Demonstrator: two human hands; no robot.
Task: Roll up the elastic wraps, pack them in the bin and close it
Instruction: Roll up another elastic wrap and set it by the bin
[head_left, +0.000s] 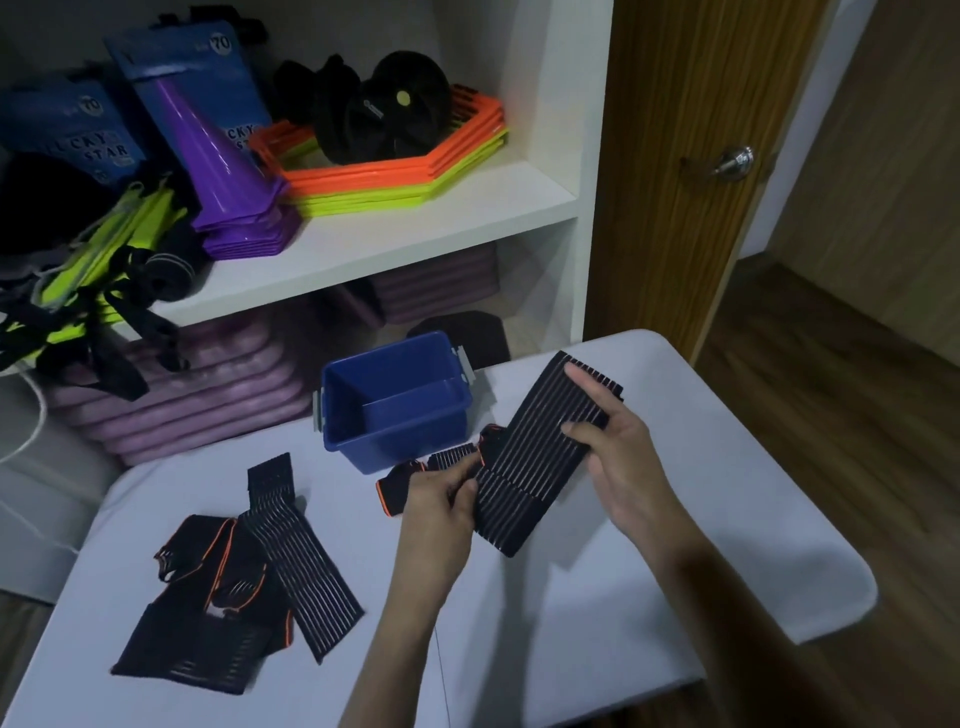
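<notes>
A black ribbed elastic wrap (540, 462) is held flat above the white table (597, 597). My right hand (623, 467) grips its upper right part, fingers spread over it. My left hand (441, 514) pinches its lower left end, where an orange-trimmed tail (395, 488) trails onto the table. The blue bin (400, 400) stands open and empty just behind the wrap, with grey latches on its sides. Its lid is not in view. A pile of more black wraps (234, 587) with orange trim lies unrolled at the table's left.
White shelves (363, 244) behind the table hold purple cones (223, 156), orange and yellow hexagon rings (395, 171), black gear and purple mats (208, 395) below. A wooden door (691, 156) with a metal knob (735, 162) stands at the right. Wood floor lies beyond the table's right edge.
</notes>
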